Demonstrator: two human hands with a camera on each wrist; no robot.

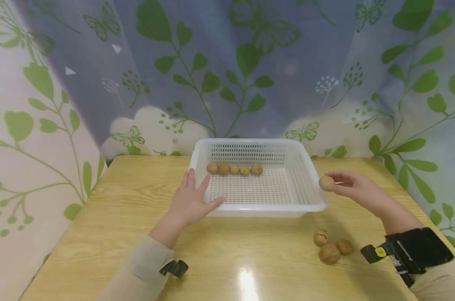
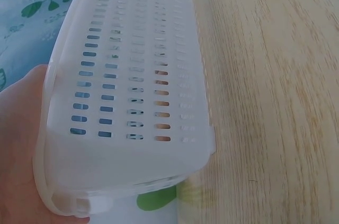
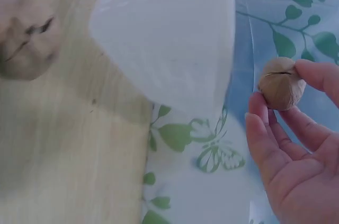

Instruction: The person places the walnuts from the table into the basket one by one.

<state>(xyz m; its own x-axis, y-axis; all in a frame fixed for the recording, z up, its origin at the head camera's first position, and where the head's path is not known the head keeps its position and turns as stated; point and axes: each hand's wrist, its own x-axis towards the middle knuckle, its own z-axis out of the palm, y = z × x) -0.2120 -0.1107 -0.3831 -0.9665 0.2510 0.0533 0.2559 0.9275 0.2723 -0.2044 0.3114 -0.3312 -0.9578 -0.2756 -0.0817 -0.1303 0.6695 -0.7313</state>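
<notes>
A white plastic basket [image 1: 265, 207] with slotted walls stands on the table. Inside it, several walnuts [image 1: 224, 169] form a row along the back, toward the left. My left hand [image 1: 187, 202] rests on the basket's front left corner, fingers spread over the rim; the left wrist view shows the slotted wall [image 2: 132, 155] beside that hand. Just outside the basket's right rim, my right hand [image 1: 363, 192] holds a walnut [image 1: 326, 183] in the air. The right wrist view shows this walnut [image 3: 282, 89], with a dark crack, pinched between thumb and fingertips.
Three walnuts lie close together on the wooden table [image 1: 144, 188], in front of the basket's right side: a cracked walnut [image 1: 320, 237], a larger walnut [image 1: 329, 253] and a darker walnut [image 1: 344, 247]. A patterned curtain [image 1: 220, 83] hangs behind the table and along its sides.
</notes>
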